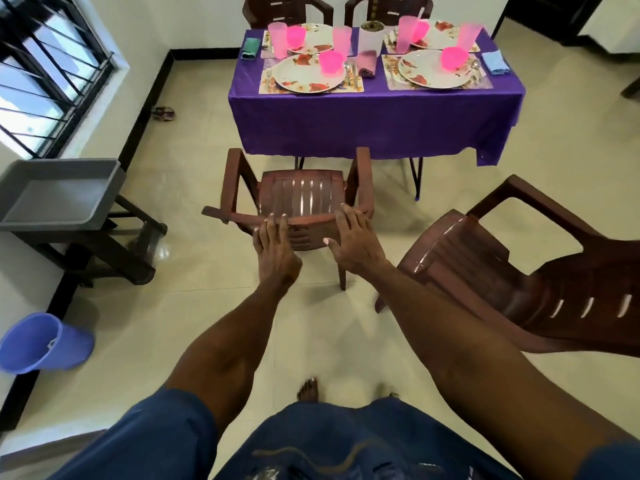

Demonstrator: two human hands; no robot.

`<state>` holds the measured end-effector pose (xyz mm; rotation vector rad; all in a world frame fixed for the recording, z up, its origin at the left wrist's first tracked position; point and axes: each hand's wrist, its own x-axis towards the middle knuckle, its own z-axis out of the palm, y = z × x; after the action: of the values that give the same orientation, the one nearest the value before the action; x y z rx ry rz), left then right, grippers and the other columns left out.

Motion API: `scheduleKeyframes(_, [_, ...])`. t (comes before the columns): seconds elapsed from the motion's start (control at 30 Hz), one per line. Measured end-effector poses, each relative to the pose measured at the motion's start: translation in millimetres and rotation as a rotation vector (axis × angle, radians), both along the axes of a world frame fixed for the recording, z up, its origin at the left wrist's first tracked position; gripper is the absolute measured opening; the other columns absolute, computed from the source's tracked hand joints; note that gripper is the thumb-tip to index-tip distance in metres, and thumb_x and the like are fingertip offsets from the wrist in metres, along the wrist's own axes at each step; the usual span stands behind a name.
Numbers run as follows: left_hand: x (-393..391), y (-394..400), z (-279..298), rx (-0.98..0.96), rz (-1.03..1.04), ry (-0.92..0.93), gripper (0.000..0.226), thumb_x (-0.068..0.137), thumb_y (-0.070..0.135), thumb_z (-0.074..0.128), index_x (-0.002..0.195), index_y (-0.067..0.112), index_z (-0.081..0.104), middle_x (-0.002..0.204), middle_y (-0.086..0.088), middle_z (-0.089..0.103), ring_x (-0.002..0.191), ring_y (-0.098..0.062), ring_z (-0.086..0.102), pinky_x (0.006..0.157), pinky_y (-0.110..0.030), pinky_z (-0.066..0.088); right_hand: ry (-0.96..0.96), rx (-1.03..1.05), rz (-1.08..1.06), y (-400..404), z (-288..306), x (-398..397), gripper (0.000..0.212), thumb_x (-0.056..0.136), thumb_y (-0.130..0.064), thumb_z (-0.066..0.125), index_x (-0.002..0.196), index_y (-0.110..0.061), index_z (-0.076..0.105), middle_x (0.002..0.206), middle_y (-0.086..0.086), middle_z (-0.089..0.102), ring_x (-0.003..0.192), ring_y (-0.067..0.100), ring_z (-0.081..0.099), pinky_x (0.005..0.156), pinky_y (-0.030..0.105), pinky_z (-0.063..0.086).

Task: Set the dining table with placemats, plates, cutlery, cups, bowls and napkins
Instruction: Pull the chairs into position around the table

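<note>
The dining table (pixel 377 109) stands far in front of both hands, under a purple cloth. On it lie four placemats, and each has a flowery plate on top. The near left plate (pixel 304 75) holds a pink bowl (pixel 331 63), and so does the near right plate (pixel 434 69). Tall pink cups (pixel 278 39) stand by the plates. Cutlery (pixel 350 71) lies beside the near left plate. A folded green napkin (pixel 250 48) and a blue one (pixel 496 62) lie at the table's ends.

Between the hands and the table is a brown chair (pixel 301 199). The left hand (pixel 275 247) and the right hand (pixel 356 242) are a little apart, and both rest on the top of the chair's back with the fingers laid over its edge. Another brown chair (pixel 526 275) leans just right of the right arm. Far left of the left hand sit a gray tub (pixel 59 195) and a blue bucket (pixel 41 342).
</note>
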<state>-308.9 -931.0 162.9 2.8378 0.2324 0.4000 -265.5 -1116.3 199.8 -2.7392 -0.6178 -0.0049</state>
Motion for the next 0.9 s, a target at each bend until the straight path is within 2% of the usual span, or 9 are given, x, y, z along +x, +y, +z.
scheduleKeyframes(0.13, [-27,-92,-14,-0.106,0.015,0.100,0.074,0.076,0.007,0.047,0.148,0.009,0.030,0.149,-0.019,0.032,0.138,-0.038,0.027,0.115,-0.053,0.021,0.012,-0.005,-0.098,-79,-9,-29,0.055,0.095,-0.031,0.050,0.142,-0.006,0.038,0.145,0.017,0.040,0.131,0.034,0.041,0.107,0.044,0.035])
scheduleKeyframes(0.3, [-69,-247,-33,-0.177,-0.063,0.110,0.064,0.074,0.013,0.056,0.136,0.007,0.044,0.131,-0.016,0.047,0.117,-0.036,0.040,0.099,-0.049,0.032,0.017,-0.126,-0.150,-225,-27,-76,0.039,0.092,-0.020,0.037,0.123,-0.006,0.056,0.126,0.014,0.057,0.110,0.033,0.055,0.090,0.042,0.042])
scheduleKeyframes(0.37, [-89,-315,-33,-0.220,-0.144,0.030,0.053,0.072,0.016,0.050,0.123,0.004,0.052,0.117,-0.017,0.053,0.107,-0.038,0.046,0.091,-0.048,0.038,0.023,-0.188,-0.197,-286,-24,-97,0.039,0.094,-0.025,0.050,0.131,-0.013,0.056,0.132,0.010,0.057,0.114,0.029,0.056,0.096,0.039,0.043])
scheduleKeyframes(0.43, [-107,-381,-30,-0.315,-0.216,0.021,0.047,0.071,0.017,0.040,0.114,0.002,0.054,0.109,-0.018,0.055,0.099,-0.041,0.051,0.088,-0.047,0.042,0.005,-0.129,-0.251,-346,-14,-121,0.041,0.095,-0.038,0.052,0.129,-0.015,0.057,0.123,0.005,0.063,0.106,0.025,0.061,0.089,0.035,0.047])
scheduleKeyframes(0.5, [-119,-438,-23,-0.445,-0.253,0.107,0.047,0.077,0.017,0.040,0.119,0.001,0.052,0.113,-0.019,0.053,0.099,-0.040,0.053,0.088,-0.046,0.045,-0.047,-0.048,-0.291,-399,4,-144,0.044,0.092,-0.051,0.046,0.118,-0.018,0.060,0.108,0.001,0.067,0.093,0.023,0.064,0.080,0.036,0.050])
scheduleKeyframes(0.6, [-124,-511,-2,-0.503,-0.358,0.124,0.046,0.083,0.011,0.053,0.128,0.004,0.049,0.120,-0.016,0.053,0.103,-0.036,0.055,0.085,-0.044,0.049,-0.075,0.008,-0.376,-464,27,-156,0.045,0.086,-0.037,0.037,0.112,-0.011,0.062,0.107,0.010,0.069,0.098,0.033,0.063,0.086,0.042,0.045])
scheduleKeyframes(0.73, [-104,-601,12,-0.457,-0.444,0.122,0.036,0.088,0.033,0.052,0.119,0.017,0.057,0.120,-0.002,0.059,0.112,-0.020,0.051,0.095,-0.040,0.049,-0.207,0.009,-0.604,-561,42,-159,0.038,0.084,-0.023,0.037,0.106,-0.012,0.066,0.103,0.010,0.070,0.102,0.034,0.062,0.091,0.043,0.039])
scheduleKeyframes(0.8, [-85,-636,16,-0.482,-0.428,0.159,0.027,0.087,0.035,0.053,0.111,0.023,0.058,0.117,0.005,0.059,0.110,-0.015,0.050,0.092,-0.041,0.051,-0.240,0.092,-0.686,-602,48,-159,0.034,0.082,-0.018,0.040,0.100,-0.011,0.067,0.097,0.010,0.069,0.095,0.034,0.062,0.082,0.038,0.043])
scheduleKeyframes(0.9, [-68,-685,33,-0.579,-0.420,0.215,0.035,0.090,0.025,0.053,0.123,0.014,0.055,0.128,-0.005,0.057,0.120,-0.024,0.048,0.102,-0.043,0.043,-0.203,0.157,-0.698,-655,57,-155,0.036,0.074,-0.019,0.039,0.095,-0.012,0.067,0.087,0.009,0.070,0.080,0.036,0.063,0.072,0.039,0.049])
